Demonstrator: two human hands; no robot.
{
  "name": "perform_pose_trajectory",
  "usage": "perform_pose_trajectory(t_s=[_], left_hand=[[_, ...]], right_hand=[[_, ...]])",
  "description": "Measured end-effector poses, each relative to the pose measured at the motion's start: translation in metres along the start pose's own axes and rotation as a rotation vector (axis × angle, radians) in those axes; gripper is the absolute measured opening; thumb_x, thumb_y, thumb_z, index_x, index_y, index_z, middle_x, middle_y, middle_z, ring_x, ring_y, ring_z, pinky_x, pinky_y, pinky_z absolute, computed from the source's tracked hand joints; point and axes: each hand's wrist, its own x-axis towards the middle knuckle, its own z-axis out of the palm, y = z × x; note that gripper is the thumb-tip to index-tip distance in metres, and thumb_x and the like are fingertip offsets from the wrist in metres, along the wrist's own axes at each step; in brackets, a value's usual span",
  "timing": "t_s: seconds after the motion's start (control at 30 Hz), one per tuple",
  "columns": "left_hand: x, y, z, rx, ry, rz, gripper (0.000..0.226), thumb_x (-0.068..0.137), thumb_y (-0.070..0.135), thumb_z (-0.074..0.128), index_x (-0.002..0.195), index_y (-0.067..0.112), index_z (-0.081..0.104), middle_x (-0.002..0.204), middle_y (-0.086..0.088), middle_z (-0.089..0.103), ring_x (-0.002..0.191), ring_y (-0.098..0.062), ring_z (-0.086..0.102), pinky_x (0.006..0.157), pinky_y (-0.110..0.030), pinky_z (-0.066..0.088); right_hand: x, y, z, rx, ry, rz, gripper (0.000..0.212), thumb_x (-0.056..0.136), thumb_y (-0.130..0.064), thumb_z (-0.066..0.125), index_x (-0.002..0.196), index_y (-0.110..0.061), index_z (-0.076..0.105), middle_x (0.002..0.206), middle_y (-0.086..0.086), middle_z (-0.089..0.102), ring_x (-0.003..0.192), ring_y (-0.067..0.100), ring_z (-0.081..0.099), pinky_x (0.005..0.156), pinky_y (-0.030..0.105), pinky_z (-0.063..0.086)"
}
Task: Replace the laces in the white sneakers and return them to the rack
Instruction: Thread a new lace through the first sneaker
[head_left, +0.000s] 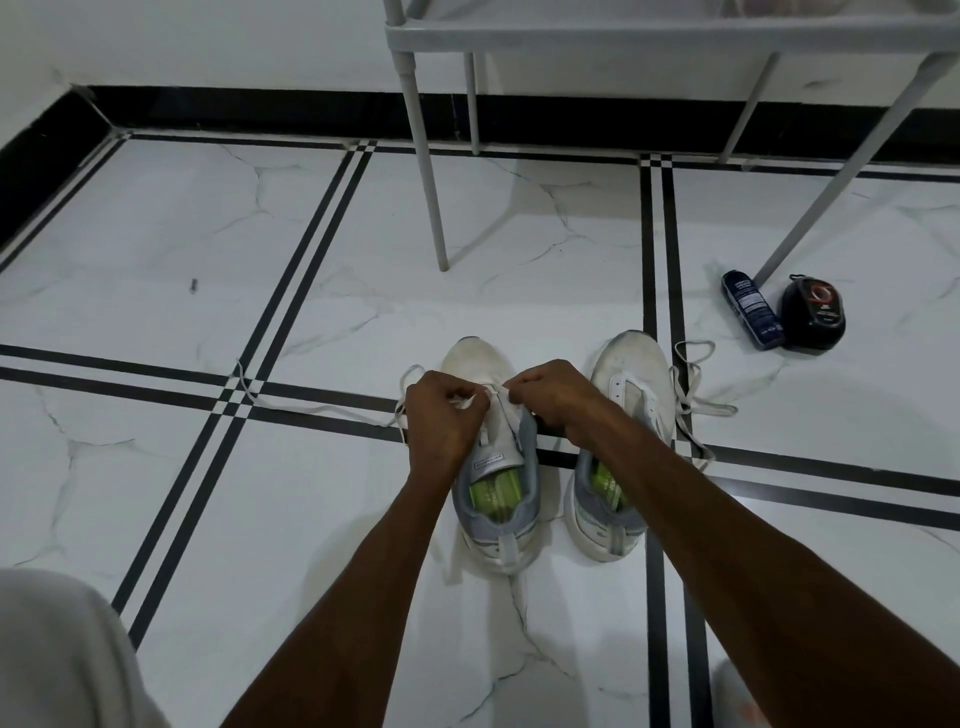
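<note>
Working at the lowest eyelets of the left sneaker (493, 467), the left hand (441, 415) and right hand (553, 397) each pinch a piece of flat white lace (470, 401) with curled fingers, so lacing on this shoe looks barely begun. A long loose run of that lace trails left of the sneaker across the floor (182, 234). Just right of it stands the right sneaker (623, 415), its own lace (696, 400) slack and spilling onto the tiles, apparently not yet finished either. Returning both to the grey rack (649, 31), which stands beyond the sneakers against the wall, remains undone. Both shoes show scuffed white uppers, grey padded collars and lime-green insoles. Glossy white marble-look tiles carry black inlay stripes. Farther right of the sneakers lie a dark blue bottle (752, 310) and a rounded black case (813, 312), touching.
</note>
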Motion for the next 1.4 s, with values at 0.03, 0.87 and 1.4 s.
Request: perform_pose_trajectory(t_s=[0.03,0.87,1.4], left_hand=[[0.000,-0.001,0.000,-0.006,-0.003,-0.006,0.012,0.079,0.005,0.078,0.069,0.011,0.075,0.065,0.016,0.065,0.075,0.008,0.063,0.068,-0.003,0.041],[-0.017,0.028,0.023,0.562,0.033,-0.182,0.045,0.091,0.059,0.049,0.078,0.026,0.077,0.088,0.005,0.068,0.106,-0.029,0.051,0.091,-0.047,0.033],[-0.017,0.023,0.019,0.435,-0.048,-0.087,0.024,0.092,0.039,0.061,0.081,0.026,0.077,0.097,0.005,0.068,0.105,-0.031,0.049,0.092,-0.047,0.036]], right_hand=[[0.000,-0.001,0.000,-0.001,-0.003,0.008,0.022,0.081,-0.002,0.064,0.099,0.004,0.074,0.072,0.008,0.057,0.058,0.015,0.047,0.056,0.027,0.042],[0.009,-0.004,0.000,-0.054,0.051,-0.134,0.019,0.089,-0.018,0.072,0.075,-0.004,0.073,0.083,0.014,0.075,0.076,0.027,0.074,0.076,0.040,0.063],[0.011,-0.007,-0.073,-0.273,0.389,-0.622,0.042,0.088,-0.022,0.075,0.127,-0.013,0.064,0.124,0.008,0.053,0.092,0.022,0.064,0.092,0.034,0.053]])
